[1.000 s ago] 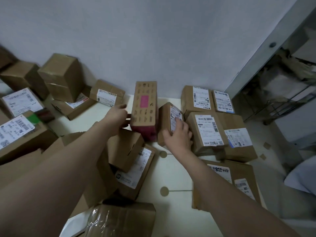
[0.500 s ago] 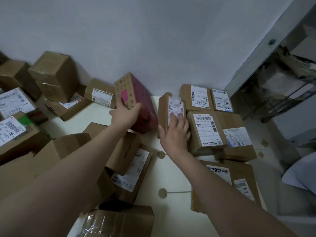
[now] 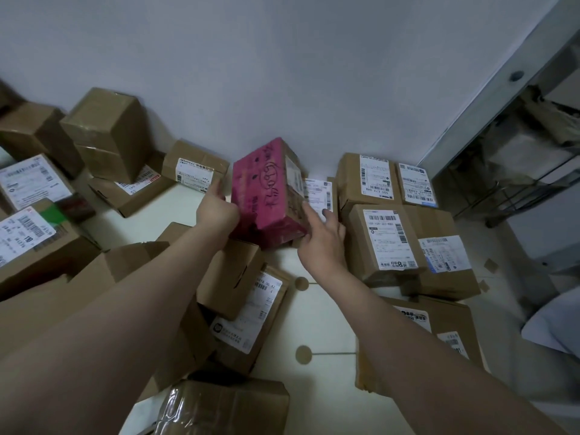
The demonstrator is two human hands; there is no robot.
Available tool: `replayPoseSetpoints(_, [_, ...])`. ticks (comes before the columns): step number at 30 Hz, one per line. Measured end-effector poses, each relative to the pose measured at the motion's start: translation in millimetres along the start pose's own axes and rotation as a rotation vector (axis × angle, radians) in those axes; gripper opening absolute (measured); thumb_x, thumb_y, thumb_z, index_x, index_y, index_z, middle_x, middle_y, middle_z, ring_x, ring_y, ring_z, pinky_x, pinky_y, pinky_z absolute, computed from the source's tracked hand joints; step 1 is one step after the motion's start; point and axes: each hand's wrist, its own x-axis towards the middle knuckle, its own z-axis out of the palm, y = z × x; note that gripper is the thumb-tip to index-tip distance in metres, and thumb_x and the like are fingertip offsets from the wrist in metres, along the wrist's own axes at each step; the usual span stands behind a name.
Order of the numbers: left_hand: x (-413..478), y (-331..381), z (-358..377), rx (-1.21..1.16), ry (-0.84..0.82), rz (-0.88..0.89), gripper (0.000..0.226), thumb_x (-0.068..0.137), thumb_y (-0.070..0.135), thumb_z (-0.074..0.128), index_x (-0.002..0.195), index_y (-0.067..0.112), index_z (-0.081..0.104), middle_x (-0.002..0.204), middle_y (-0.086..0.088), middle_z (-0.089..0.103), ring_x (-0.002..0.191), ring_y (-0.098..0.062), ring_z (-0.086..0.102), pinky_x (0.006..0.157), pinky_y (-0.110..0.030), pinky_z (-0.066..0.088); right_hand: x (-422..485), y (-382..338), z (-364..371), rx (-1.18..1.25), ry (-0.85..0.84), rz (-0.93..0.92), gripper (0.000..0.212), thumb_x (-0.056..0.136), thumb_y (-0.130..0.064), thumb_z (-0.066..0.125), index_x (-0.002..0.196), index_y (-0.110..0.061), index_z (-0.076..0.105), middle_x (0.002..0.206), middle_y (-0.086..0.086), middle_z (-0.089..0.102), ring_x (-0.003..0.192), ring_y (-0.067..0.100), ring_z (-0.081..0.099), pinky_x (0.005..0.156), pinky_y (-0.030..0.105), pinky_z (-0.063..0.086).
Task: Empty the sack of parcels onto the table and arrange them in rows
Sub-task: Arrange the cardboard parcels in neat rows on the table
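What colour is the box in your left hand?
The box is dark pink with black scribbled writing, seen best in the head view.

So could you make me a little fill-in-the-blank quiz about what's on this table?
1. The left hand grips a tilted box whose handwritten face is ___.
2. The right hand is at that box's ___ side.
3. The brown parcels around it carry ___ shipping labels.
Missing words: pink, right, white.
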Motion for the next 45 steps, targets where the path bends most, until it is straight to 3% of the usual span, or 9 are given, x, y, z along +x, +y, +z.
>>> replayPoseSetpoints(3, [-6.3, 9.4, 10.5, 0.105, 0.01, 0.058, 0.048, 0.097, 0.047, 0.04, 0.13, 0.017, 0.057, 0.125, -0.006, 0.062, 0.109, -0.031, 0.059, 0.093, -0.043, 0.05, -0.5, 0.2, -1.9, 0.068, -0.069, -0.119, 0.064, 0.093, -0.004, 0.043, 0.148, -0.037, 0.033, 0.153, 0.0, 0.031, 0.139, 0.022, 0.025, 0.113, 0.031, 0.027])
replayPoseSetpoints(7, [-10.4, 16.3, 25.7, 0.239, -0.161, 0.021, 0.116, 0.054, 0.086, 0.055, 0.148, 0.026, 0.027, 0.143, -0.007, 0.048, 0.127, -0.033, 0.049, 0.105, -0.049, 0.041, -2.8, -2.3, 0.8, 0.244, -0.137, -0.214, 0.06, 0.094, -0.004, 0.045, 0.149, -0.026, 0.032, 0.149, -0.002, 0.043, 0.137, 0.018, 0.038, 0.111, 0.027, 0.03])
replayPoseSetpoints(13, [4.6, 8.5, 24.2, -0.032, -0.31, 0.007, 0.082, 0.077, 0.041, 0.077, 0.145, 0.026, 0.034, 0.122, 0.003, 0.062, 0.11, -0.02, 0.062, 0.097, -0.042, 0.05, -3.6, 8.3, 7.9, -0.11, 0.092, 0.116, 0.035, 0.094, -0.015, 0.046, 0.128, -0.017, 0.05, 0.133, 0.009, 0.044, 0.104, 0.036, 0.058, 0.084, 0.037, 0.046])
replayPoseSetpoints(23, [0.8, 9.9, 48.8, -0.057, -0.219, 0.06, 0.064, 0.098, 0.053, 0.036, 0.153, 0.024, 0.021, 0.149, -0.001, 0.042, 0.133, -0.022, 0.045, 0.108, -0.035, 0.036, 1.0, 14.3, 11.2, -0.042, 0.038, -0.011, 0.03, 0.092, -0.009, 0.048, 0.122, -0.009, 0.052, 0.128, 0.008, 0.052, 0.112, 0.029, 0.053, 0.082, 0.035, 0.043])
replayPoseSetpoints(28, [-13.4, 4.3, 18.0, 0.435, 0.036, 0.158, 0.057, 0.095, 0.049, 0.045, 0.145, 0.023, 0.038, 0.145, -0.011, 0.045, 0.134, -0.034, 0.037, 0.109, -0.046, 0.032, -22.9, 15.4, 11.5, 0.012, -0.124, 0.114, 0.025, 0.096, -0.024, 0.048, 0.117, -0.018, 0.06, 0.116, 0.003, 0.064, 0.106, 0.025, 0.061, 0.083, 0.035, 0.051])
replayPoseSetpoints(32, [-51.2, -9.1, -10.8, 0.867, -0.249, 0.002, 0.083, 0.078, 0.059, 0.065, 0.148, 0.032, 0.028, 0.153, -0.017, 0.021, 0.14, -0.041, 0.019, 0.111, -0.052, 0.029, -53.6, 2.2, 24.4, 0.283, -0.479, 0.43, 0.059, 0.088, -0.044, 0.061, 0.139, -0.022, 0.042, 0.135, 0.005, 0.039, 0.11, 0.03, 0.053, 0.067, 0.038, 0.059])
replayPoseSetpoints(39, [-96.5, -28.1, -32.2, 1.04, -0.362, 0.108, 0.071, 0.078, 0.034, 0.074, 0.137, 0.033, 0.036, 0.145, -0.018, 0.023, 0.126, -0.044, 0.035, 0.095, -0.047, 0.045, -83.1, -2.8, 23.2, 0.295, -0.336, 0.394, 0.018, 0.09, -0.019, 0.061, 0.105, -0.024, 0.054, 0.118, 0.007, 0.057, 0.091, 0.025, 0.061, 0.074, 0.039, 0.059])
replayPoseSetpoints(42, [-100.2, -24.1, -38.9, 0.967, -0.327, 0.157, 0.045, 0.087, 0.035, 0.061, 0.128, 0.028, 0.044, 0.117, -0.014, 0.05, 0.101, -0.032, 0.055, 0.079, -0.039, 0.053, -86.6, -0.6, 9.9, 0.121, -0.203, 0.351, 0.034, 0.091, -0.012, 0.055, 0.124, -0.021, 0.049, 0.132, 0.008, 0.039, 0.086, 0.026, 0.057, 0.069, 0.031, 0.049])
replayPoseSetpoints(45, [-101.5, -30.2, -43.0, 1.03, -0.308, 0.164, 0.042, 0.095, 0.031, 0.044, 0.137, 0.029, 0.04, 0.135, -0.017, 0.041, 0.117, -0.038, 0.048, 0.091, -0.044, 0.048, -96.5, -17.3, 6.5, 0.052, -0.282, 0.33, 0.05, 0.089, -0.019, 0.059, 0.135, -0.022, 0.039, 0.137, 0.01, 0.027, 0.106, 0.033, 0.056, 0.086, 0.036, 0.051])
